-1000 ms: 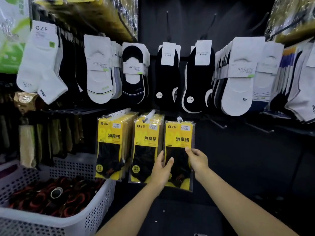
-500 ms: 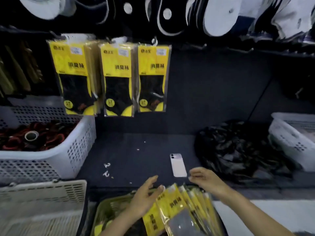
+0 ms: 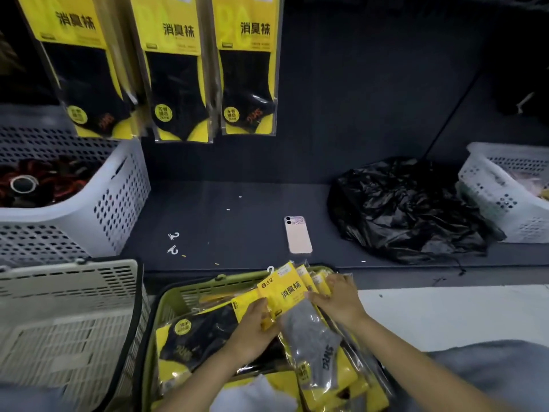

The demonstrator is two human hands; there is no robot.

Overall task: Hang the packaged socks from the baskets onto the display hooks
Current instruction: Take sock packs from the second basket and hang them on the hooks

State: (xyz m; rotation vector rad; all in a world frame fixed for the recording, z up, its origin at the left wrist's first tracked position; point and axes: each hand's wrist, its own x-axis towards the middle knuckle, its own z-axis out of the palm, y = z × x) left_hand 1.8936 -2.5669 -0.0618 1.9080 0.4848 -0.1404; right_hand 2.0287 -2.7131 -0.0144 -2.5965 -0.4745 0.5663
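nearest, i find the green basket [image 3: 190,288] stocked. the left hand [image 3: 252,331] grips the top pack [image 3: 285,288] by its yellow card; the right hand [image 3: 338,298] pinches the packs behind [image 3: 319,279], likely to free one. beyond, a phone [image 3: 298,234] lies on the shelf [image 3: 237,221]; hung packs [image 3: 246,69] above.

Yellow sock packs, all bearing one Chinese product name

At 11 to 12 o'clock, three hanging packs [image 3: 175,69] each carry bold black "消臭袜" on the yellow card. Low on each is a round yellow sticker [image 3: 231,114] reading "无骨缝合", with a smaller line under it too fine to read. The orange lettering on the black socks is unclear. At 6 o'clock, the front pack [image 3: 282,289] in the green basket [image 3: 190,288] shows "消臭袜" again. Its corner logo and the lettering on the grey sock [image 3: 312,337] cannot be made out.
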